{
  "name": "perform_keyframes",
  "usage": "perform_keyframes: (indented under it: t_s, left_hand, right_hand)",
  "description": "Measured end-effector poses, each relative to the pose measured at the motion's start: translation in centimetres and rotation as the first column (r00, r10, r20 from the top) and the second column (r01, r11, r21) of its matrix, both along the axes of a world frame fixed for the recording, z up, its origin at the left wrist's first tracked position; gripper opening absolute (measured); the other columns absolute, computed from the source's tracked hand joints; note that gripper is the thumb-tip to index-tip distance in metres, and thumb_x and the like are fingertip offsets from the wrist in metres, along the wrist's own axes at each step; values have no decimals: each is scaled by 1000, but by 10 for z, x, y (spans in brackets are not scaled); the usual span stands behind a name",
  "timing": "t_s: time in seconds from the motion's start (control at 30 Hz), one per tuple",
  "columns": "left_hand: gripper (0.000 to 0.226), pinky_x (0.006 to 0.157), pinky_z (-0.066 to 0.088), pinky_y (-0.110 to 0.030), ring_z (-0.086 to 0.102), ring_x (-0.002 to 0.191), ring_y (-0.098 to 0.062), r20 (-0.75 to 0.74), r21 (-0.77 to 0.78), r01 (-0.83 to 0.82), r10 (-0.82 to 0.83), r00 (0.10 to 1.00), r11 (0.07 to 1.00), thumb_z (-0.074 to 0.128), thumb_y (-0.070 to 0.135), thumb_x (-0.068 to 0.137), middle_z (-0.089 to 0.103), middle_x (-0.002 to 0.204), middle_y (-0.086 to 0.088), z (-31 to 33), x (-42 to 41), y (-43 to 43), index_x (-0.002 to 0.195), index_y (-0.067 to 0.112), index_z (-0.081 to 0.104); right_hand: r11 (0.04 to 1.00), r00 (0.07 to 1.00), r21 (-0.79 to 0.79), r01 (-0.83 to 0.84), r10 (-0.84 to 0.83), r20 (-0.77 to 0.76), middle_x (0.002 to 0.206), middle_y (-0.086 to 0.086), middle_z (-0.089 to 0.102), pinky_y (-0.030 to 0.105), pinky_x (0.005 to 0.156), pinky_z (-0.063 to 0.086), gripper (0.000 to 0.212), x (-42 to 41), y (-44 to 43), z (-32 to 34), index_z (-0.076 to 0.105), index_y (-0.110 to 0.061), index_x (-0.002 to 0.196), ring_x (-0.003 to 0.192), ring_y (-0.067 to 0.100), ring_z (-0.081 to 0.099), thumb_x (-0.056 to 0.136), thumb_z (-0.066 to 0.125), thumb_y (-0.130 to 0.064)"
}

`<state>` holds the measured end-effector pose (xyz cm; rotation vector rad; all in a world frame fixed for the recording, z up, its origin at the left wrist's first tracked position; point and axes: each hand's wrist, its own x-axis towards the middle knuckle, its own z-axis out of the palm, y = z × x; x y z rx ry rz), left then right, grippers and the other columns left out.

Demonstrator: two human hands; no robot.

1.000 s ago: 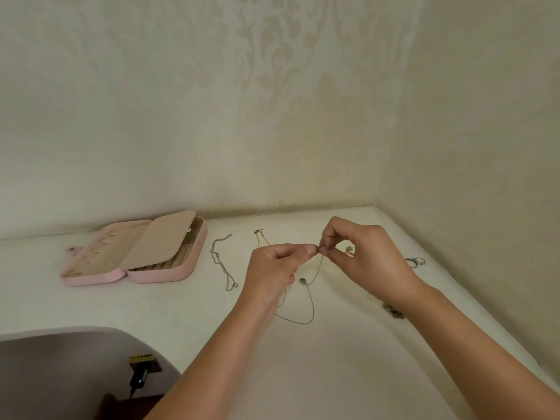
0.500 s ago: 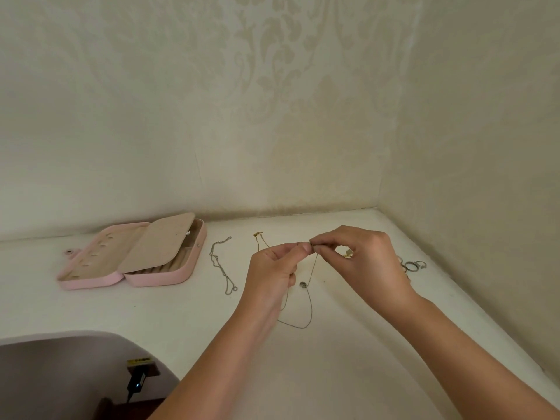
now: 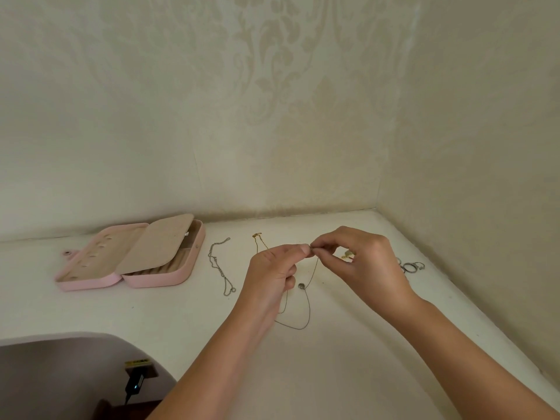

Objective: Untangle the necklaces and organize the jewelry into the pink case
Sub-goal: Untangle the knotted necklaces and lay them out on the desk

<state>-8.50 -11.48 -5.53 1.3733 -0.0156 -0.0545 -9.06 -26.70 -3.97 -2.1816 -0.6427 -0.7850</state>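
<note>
Both hands meet above the white tabletop. My left hand point(image 3: 272, 269) and my right hand point(image 3: 359, 257) each pinch the top of a thin silver necklace point(image 3: 307, 310), fingertips touching. Its chain hangs down in a loop onto the table, with a small round pendant point(image 3: 301, 286) on it. A gold necklace point(image 3: 258, 239) lies behind my left hand, partly hidden. A silver chain point(image 3: 218, 263) lies stretched out on the table to the left. The pink case point(image 3: 133, 256) lies open at the far left, its beige inner flap raised over the ring rolls.
Several rings point(image 3: 410, 266) lie near the right wall, and a small gold piece point(image 3: 348, 254) shows under my right hand. Walls close the table at the back and right. The table edge curves in at the lower left, with a dark plug point(image 3: 135, 384) below.
The two hands have shifted slightly left and kept their pinch on the silver necklace; its loop and pendant swung a little. The view tilted slightly.
</note>
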Motion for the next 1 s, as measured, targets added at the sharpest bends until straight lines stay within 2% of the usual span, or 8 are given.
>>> perform_keyframes:
  t_s: [0.17,0.3,0.47,0.6,0.7,0.8,0.9,1.0]
  left_hand:
    - [12,45,22,-14,27,46,-5,-15,-127,82,-85,996,989,66,15,85,68,72,6,4,-1,1,86,5,72]
    - [22,44,24,-13,29,43,-4,-29,-166,95,-101,994,982,69,23,72,71,83,0,3,-1,2,86,5,72]
    - [24,42,24,-12,30,43,-4,-19,-169,101,-105,994,980,69,23,70,72,83,0,3,-2,2,86,5,73]
    - [20,42,24,-12,28,44,-4,14,-139,113,-112,994,984,70,24,68,67,71,4,4,-3,3,80,8,75]
    - [18,43,22,-15,23,48,-6,36,-98,99,-96,995,990,72,27,66,45,54,7,5,-3,4,73,12,78]
    - [23,48,19,-20,18,55,-12,50,-23,81,-80,996,996,74,31,64,27,54,5,6,-4,4,75,11,78]
    - [19,49,19,-20,21,52,-10,58,29,76,-77,995,997,81,25,64,27,51,8,5,-4,4,76,10,77]
    - [13,49,23,-19,24,50,-8,57,33,39,-41,998,999,73,17,79,30,49,10,3,-4,2,84,4,75]
  right_hand:
    - [987,991,156,-27,47,-123,73,-15,67,4,66,39,11,-4,-1,4,73,-15,81,77,-1,61,81,73,-5]
    - [961,972,273,-37,98,-212,77,-15,70,8,74,44,12,-5,0,5,72,-19,79,79,2,65,82,72,-7]
    - [920,945,389,-48,167,-280,78,-11,72,11,77,47,12,-7,0,7,72,-18,80,80,3,66,83,71,-6]
    - [942,951,325,-88,177,-254,80,-10,72,12,77,47,12,-7,-1,8,72,-18,82,80,5,66,84,70,-6]
    - [975,971,203,-88,130,-202,77,-16,68,7,75,42,11,-8,-2,9,72,-17,82,78,3,63,83,71,-7]
    - [993,988,72,-90,99,-120,74,-19,64,8,72,41,12,-6,-7,11,72,-19,82,77,2,62,83,72,-7]
    - [996,993,-2,-93,93,-70,75,-18,64,10,67,42,8,-5,-10,11,73,-19,84,76,1,61,83,72,-11]
    - [997,996,-2,-83,82,-21,74,-16,65,7,68,41,5,-4,-9,10,74,-18,85,74,0,61,82,71,-17]
